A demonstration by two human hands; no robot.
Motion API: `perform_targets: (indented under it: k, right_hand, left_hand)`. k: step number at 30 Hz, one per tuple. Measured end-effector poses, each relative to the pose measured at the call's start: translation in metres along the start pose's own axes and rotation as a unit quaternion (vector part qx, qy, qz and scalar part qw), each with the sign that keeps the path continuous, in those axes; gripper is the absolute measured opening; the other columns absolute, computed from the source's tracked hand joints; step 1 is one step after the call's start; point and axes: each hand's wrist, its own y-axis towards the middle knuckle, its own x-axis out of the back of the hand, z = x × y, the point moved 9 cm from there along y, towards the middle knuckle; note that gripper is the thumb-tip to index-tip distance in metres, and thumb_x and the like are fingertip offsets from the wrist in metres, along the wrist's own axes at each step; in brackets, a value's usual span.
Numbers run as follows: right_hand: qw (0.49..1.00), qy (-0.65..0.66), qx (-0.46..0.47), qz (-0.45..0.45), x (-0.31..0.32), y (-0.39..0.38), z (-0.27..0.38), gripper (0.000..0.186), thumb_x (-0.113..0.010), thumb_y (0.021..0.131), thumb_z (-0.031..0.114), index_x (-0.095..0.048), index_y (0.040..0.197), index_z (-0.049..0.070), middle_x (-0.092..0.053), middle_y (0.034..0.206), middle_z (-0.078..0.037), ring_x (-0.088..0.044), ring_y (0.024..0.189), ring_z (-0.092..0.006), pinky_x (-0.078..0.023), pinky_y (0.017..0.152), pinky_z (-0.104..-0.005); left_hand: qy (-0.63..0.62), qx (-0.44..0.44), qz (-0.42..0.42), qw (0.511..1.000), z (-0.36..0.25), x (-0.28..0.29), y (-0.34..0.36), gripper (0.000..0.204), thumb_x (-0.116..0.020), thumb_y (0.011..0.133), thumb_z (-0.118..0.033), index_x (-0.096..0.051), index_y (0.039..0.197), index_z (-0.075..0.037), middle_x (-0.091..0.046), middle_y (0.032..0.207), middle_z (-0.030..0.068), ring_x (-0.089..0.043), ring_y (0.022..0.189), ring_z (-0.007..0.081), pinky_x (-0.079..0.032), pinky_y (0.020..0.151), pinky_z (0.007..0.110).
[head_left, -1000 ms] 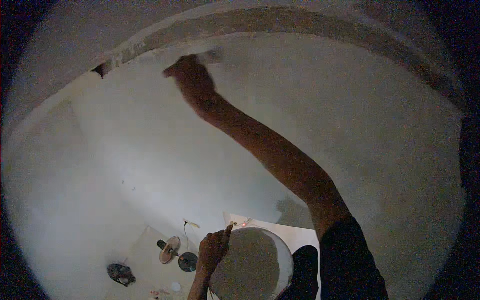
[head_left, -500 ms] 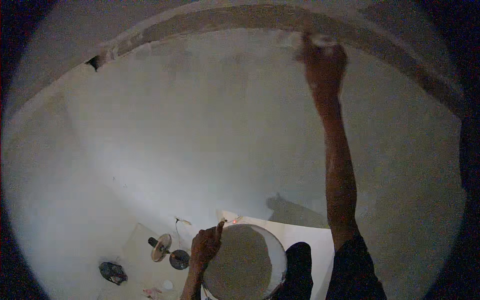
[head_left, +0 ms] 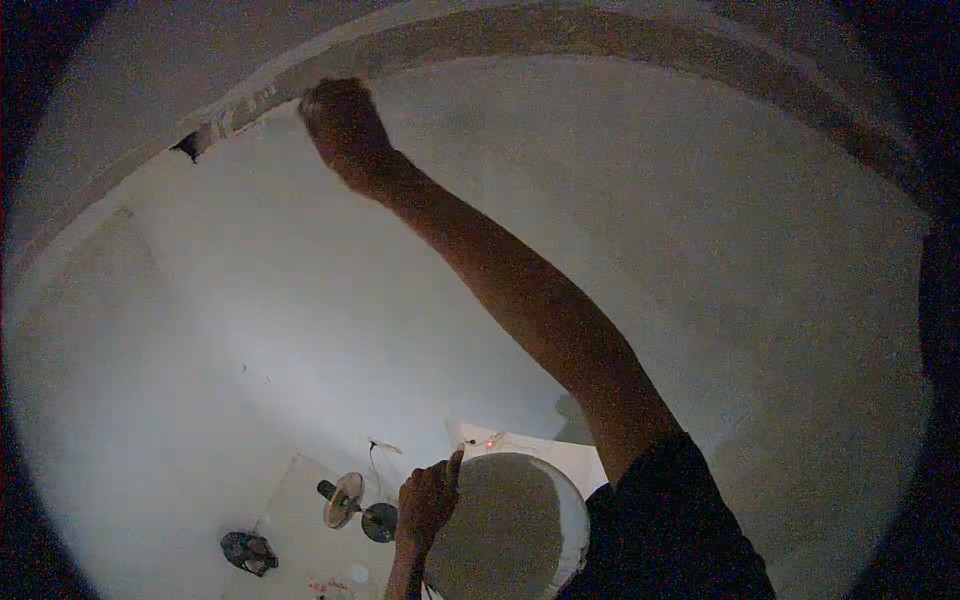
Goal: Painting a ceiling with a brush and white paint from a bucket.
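Observation:
My right arm reaches up and to the left across the pale wall. At its end, my right hand is closed in a fist at the lower edge of the brownish strip along the wall's top. Whatever that fist may hold is hidden by the hand and the dim, grainy light. Low in the middle stands a round bucket with smooth grey paste in it. My left hand is curled at the bucket's left rim, one finger pointing upward.
A small standing fan with a dark round base is left of the bucket. Farther left lies a dark bundle on the floor. A dark hole breaks the wall's upper left edge. A small red light glows behind the bucket.
My right hand has swept left along the strip, from the upper right to the upper left. My left hand stays at the bucket rim; the view has shifted slightly.

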Motion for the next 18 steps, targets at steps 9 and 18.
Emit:
perform_targets:
  k: [9, 18]
  right_hand:
    - [0.951, -0.275, -0.133, -0.055, 0.252, -0.054, -0.068, 0.017, -0.058, 0.088, 0.019, -0.065, 0.09, 0.005, -0.064, 0.079, -0.011, -0.058, 0.072, -0.0308, -0.044, 0.073, -0.0473]
    - [0.988, -0.071, -0.131, 0.029, 0.153, -0.022, -0.017, 0.014, -0.056, 0.08, 0.006, -0.064, 0.09, 0.002, -0.063, 0.095, -0.018, -0.06, 0.089, -0.0354, -0.047, 0.085, -0.046]
  left_hand:
    - [-0.009, -0.03, -0.052, 0.998, -0.002, 0.014, -0.012, 0.052, -0.056, 0.083, -0.01, -0.044, 0.134, -0.009, -0.064, 0.09, 0.0122, -0.062, 0.065, 0.0316, -0.053, 0.054, 0.042]
    - [-0.004, -0.032, -0.048, 0.998, -0.008, 0.024, -0.015, 0.053, -0.054, 0.082, -0.01, -0.044, 0.134, -0.011, -0.063, 0.088, 0.0102, -0.061, 0.065, 0.0297, -0.054, 0.055, 0.04]
